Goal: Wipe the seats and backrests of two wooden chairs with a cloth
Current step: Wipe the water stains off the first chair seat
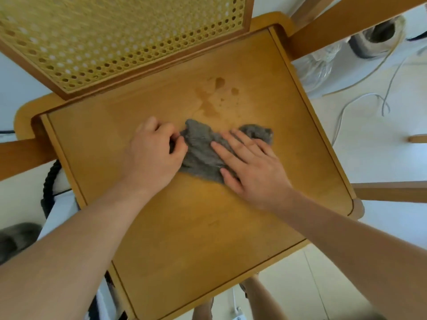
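Left grip (pixel 153 150) bunched on cloth (pixel 203 155), right grip (pixel 250 165) flat, fingers apart; damp patches (pixel 212 98) just beyond.

A grey cloth (pixel 203 155) is lying on the chair seat (pixel 184 227), just below a wet stain (pixel 212 98). The left hand (pixel 152 155) is pinching its left edge. The right hand (pixel 251 167) is pressing flat on it.

cloth (pixel 203 155) on seat (pixel 184 227), backrest (pixel 115 38) behind

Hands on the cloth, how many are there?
2. The left hand grips the cloth's left end; the right hand lies flat on its right side, on the chair seat.
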{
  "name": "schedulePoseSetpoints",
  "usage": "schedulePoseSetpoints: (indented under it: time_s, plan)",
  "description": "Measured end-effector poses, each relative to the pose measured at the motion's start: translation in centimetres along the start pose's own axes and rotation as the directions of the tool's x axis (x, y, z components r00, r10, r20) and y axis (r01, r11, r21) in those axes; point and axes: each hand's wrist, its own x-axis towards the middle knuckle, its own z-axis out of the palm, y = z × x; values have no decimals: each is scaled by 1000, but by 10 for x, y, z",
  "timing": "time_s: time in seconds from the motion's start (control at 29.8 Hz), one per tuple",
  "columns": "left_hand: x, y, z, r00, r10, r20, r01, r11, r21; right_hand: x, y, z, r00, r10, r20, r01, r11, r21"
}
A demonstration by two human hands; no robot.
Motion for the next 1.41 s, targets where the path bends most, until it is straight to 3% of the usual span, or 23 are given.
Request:
schedulePoseSetpoints:
  time_s: [0.07, 0.13, 0.2, 0.34, 0.44, 0.5, 0.54, 0.6, 0.71, 0.77, 0.91, 1.01, 1.08, 1.14, 1.21, 1.34, 1.41]
  plan:
    - [2, -3, -2, 998, -45, -40, 47, 997, 61, -16, 41, -7, 975, 217, -40, -216, 976, 24]
    - [10, -5, -2, 996, -73, -41, 78, 990, 119, -20, 50, -11, 900, 434, -42, -428, 898, 99]
    - [23, -6, 2, 998, -47, -31, 51, 989, 137, -7, 21, -8, 854, 518, -56, -507, 851, 136]
    - [31, -12, 16, 989, -1, -145, 33, 976, 215, 34, -48, 8, 983, 182, -39, -176, 978, 114]
    - [31, -14, 17, 991, 10, -137, 23, 972, 234, 71, -33, 6, 994, -95, -52, 100, 991, 91]
    - [32, -13, 15, 992, 4, -128, 28, 969, 246, 92, 0, 3, 984, -176, 4, 176, 983, 44]
    - [32, -13, 15, 992, -4, -127, 36, 967, 252, 103, 21, 0, 991, -135, 4, 135, 991, 23]
    - [32, -11, 15, 994, -30, -101, 55, 966, 252, 121, 67, -7, 993, 102, -59, -102, 995, 7]
    - [34, -10, 14, 997, -47, -65, 63, 964, 257, 137, 103, -18, 869, 484, -101, -476, 874, 92]
    - [35, -10, 14, 997, -47, -56, 60, 962, 267, 149, 69, -17, 811, 573, -114, -561, 819, 122]
    - [34, -12, 15, 994, -57, -98, 80, 964, 254, 148, -45, -1, 980, 196, -26, -190, 968, 166]
    - [36, -11, 17, 992, -46, -114, 74, 962, 262, 151, -7, -4, 999, 35, -31, -32, 997, 68]
    - [37, -11, 15, 993, -41, -109, 67, 966, 249, 147, 42, -10, 981, 191, -41, -189, 981, 33]
    - [35, -10, 16, 994, -46, -104, 70, 966, 248, 140, 76, -17, 877, 478, -47, -474, 878, 71]
    - [34, -9, 15, 993, -42, -111, 68, 968, 243, 143, 83, -20, 765, 644, -22, -641, 764, 70]
    - [36, -9, 14, 993, -42, -110, 69, 965, 254, 178, 61, -19, 622, 783, -19, -771, 616, 163]
    - [36, -10, 15, 993, -38, -113, 65, 966, 250, 171, 24, -14, 709, 704, -23, -694, 704, 150]
